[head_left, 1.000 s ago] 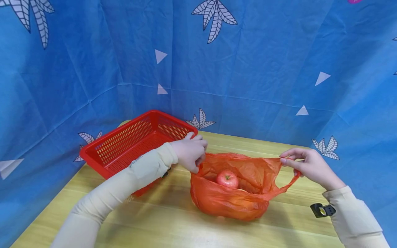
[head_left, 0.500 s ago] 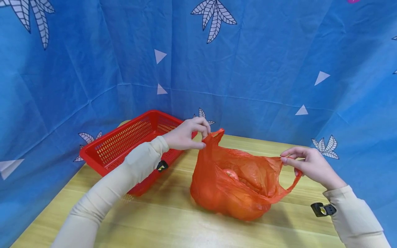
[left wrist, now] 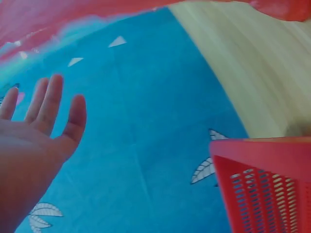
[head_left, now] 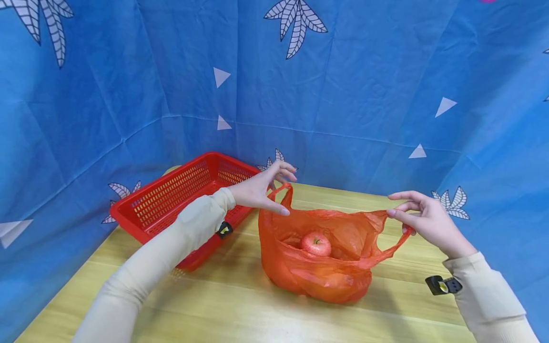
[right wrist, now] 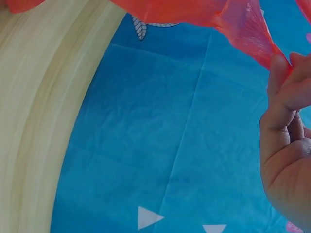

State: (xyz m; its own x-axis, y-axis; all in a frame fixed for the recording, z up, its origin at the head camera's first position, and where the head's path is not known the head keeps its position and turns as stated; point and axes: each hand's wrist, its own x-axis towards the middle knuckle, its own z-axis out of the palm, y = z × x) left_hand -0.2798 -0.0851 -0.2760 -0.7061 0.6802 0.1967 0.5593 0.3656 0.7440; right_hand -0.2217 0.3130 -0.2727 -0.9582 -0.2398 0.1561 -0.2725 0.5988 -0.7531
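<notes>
An orange plastic bag (head_left: 317, 281) sits on the table with its mouth open toward me. Inside lies a red apple (head_left: 316, 244); the thin plastic hides most of the other contents. My left hand (head_left: 267, 186) is at the bag's left handle, thumb and fingers spread apart. In the left wrist view, that hand (left wrist: 43, 126) shows its fingers extended, with no plastic pinched between them. On the other side, my right hand (head_left: 424, 224) pinches the right handle (head_left: 392, 250) between thumb and fingertips, drawing that corner outward. The right wrist view also shows this pinch on the stretched plastic (right wrist: 248, 29).
A red slotted basket (head_left: 146, 236) stands left of the bag, behind my left forearm. Beneath everything is a light wooden table (head_left: 223, 309). Blue patterned cloth (head_left: 364, 95) hangs around the back and sides, close to the table's far edge.
My left hand first rose with the bag's left side pinched and stretched upward, then spread its fingers. The bag's left side sank, showing the apple more fully. The right hand keeps its pinch.
</notes>
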